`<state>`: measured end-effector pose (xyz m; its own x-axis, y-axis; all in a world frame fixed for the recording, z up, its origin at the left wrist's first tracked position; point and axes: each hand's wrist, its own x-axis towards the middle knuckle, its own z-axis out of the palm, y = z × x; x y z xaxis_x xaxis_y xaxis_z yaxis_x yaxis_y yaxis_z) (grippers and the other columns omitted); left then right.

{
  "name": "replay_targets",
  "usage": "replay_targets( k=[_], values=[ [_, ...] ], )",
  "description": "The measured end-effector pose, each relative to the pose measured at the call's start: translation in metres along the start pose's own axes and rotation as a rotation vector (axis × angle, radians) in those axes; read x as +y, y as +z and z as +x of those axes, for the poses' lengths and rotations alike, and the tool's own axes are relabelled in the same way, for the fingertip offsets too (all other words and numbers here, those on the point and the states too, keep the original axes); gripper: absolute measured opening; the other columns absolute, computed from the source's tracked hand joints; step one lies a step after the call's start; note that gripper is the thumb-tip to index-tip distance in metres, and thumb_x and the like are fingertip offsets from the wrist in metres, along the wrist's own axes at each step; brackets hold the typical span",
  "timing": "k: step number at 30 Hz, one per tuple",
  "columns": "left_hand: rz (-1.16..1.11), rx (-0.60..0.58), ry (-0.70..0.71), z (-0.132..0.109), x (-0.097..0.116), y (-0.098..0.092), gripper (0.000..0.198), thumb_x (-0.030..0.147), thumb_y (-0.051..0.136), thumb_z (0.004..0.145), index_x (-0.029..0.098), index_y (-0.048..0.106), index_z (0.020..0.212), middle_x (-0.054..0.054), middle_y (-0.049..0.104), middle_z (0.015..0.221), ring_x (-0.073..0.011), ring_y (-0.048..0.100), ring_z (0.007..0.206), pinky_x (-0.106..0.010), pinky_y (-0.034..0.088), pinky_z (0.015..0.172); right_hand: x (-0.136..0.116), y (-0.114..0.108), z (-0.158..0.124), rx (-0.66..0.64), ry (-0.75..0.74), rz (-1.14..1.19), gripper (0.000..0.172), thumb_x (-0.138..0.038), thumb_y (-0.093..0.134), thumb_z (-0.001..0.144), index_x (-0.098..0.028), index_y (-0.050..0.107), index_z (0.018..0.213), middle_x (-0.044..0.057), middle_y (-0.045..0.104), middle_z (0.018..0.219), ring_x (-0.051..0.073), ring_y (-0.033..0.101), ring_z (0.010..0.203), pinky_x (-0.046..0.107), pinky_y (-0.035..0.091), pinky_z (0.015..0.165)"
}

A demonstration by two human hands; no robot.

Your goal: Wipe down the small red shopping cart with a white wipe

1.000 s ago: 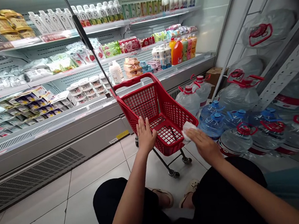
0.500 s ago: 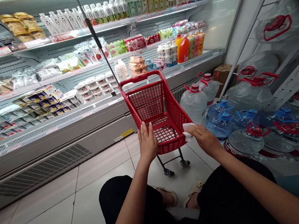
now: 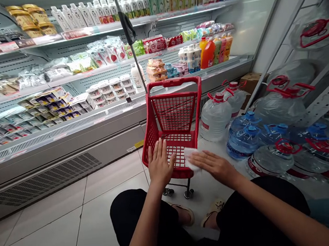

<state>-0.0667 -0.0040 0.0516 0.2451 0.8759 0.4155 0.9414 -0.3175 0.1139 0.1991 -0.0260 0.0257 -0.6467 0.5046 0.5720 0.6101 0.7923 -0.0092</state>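
Note:
A small red shopping cart with a grid basket stands on the tiles in front of me, its handle toward the fridge. My left hand lies at the near left of the basket, fingers stretched out and nothing in them. Whether its palm touches the rim cannot be made out. My right hand has a white cloth or tissue under its fingers, at the basket's near right corner. That cloth is slightly blurred. A dark pole rises from the cart's left side.
An open fridge with dairy cups, cartons and juice bottles runs along the far side. Large water bottles with red handles and blue-capped bottles crowd the floor at right. My knees and shoes flank the cart's near end.
The cart has turned, its handle end swinging right and its near end left. My right hand has moved left with the cloth; my left hand has shifted slightly left and down.

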Motion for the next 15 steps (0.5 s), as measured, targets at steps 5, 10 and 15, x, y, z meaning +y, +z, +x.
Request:
replay_targets(
  k=[5, 10, 15],
  values=[
    [-0.014, 0.009, 0.037, -0.003, -0.030, -0.010, 0.065, 0.048, 0.039, 0.108, 0.031, 0.023, 0.168, 0.000, 0.026, 0.173, -0.0225, 0.025, 0.160, -0.049, 0.006, 0.135, 0.049, 0.012, -0.005, 0.063, 0.150, -0.080, 0.071, 0.000, 0.031, 0.102, -0.031, 0.029, 0.166, 0.005, 0.057, 0.155, 0.019, 0.054, 0.143, 0.050, 0.042, 0.123],
    [0.024, 0.019, -0.053, -0.002, -0.047, -0.014, 0.063, 0.044, 0.038, 0.108, 0.030, 0.024, 0.168, -0.002, 0.024, 0.174, -0.0239, 0.024, 0.161, -0.052, 0.005, 0.134, 0.022, 0.034, -0.025, 0.146, 0.372, 0.043, 0.069, -0.004, 0.034, 0.102, -0.031, 0.031, 0.165, 0.004, 0.057, 0.155, 0.020, 0.058, 0.139, 0.043, 0.052, 0.115],
    [0.013, 0.056, -0.081, -0.010, -0.023, -0.012, 0.063, 0.039, 0.030, 0.111, 0.020, 0.016, 0.170, -0.007, 0.024, 0.174, -0.0230, 0.021, 0.162, -0.051, 0.011, 0.134, -0.013, 0.014, 0.005, 0.328, 0.457, 0.120, 0.069, -0.005, 0.031, 0.101, -0.033, 0.033, 0.165, 0.002, 0.050, 0.161, 0.021, 0.049, 0.148, 0.046, 0.045, 0.122]
  ],
)
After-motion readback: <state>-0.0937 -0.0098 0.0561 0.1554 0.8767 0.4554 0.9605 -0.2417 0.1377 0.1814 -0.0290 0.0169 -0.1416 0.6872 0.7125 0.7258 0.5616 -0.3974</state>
